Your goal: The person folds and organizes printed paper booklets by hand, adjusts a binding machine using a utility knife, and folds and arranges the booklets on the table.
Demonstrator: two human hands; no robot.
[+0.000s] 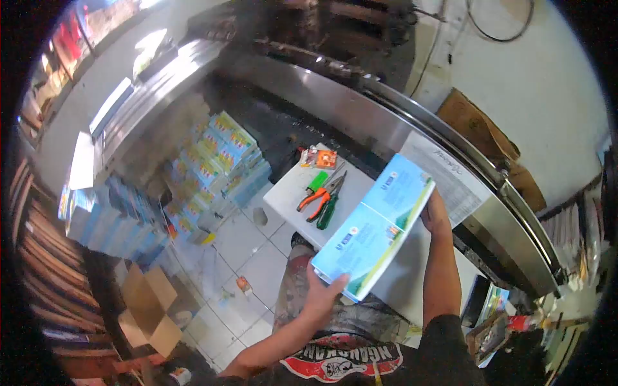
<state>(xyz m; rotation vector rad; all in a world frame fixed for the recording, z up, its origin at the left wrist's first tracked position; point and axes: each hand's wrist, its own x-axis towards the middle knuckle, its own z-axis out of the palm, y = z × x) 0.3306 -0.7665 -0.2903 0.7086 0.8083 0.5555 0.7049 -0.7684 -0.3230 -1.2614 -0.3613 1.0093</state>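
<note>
Two hands grip the blue booklet stack [368,233] over the tabletop [286,201]: the left hand [324,294] closed on its near end, the right hand [437,212] holding its right edge toward the far end, its long axis slanting away rightward.

A print workshop (apparently), with stacked booklets [215,151] and pliers [317,201].

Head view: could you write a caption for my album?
Left hand and right hand hold a blue printed stack above a white table, near orange-handled pliers.
</note>
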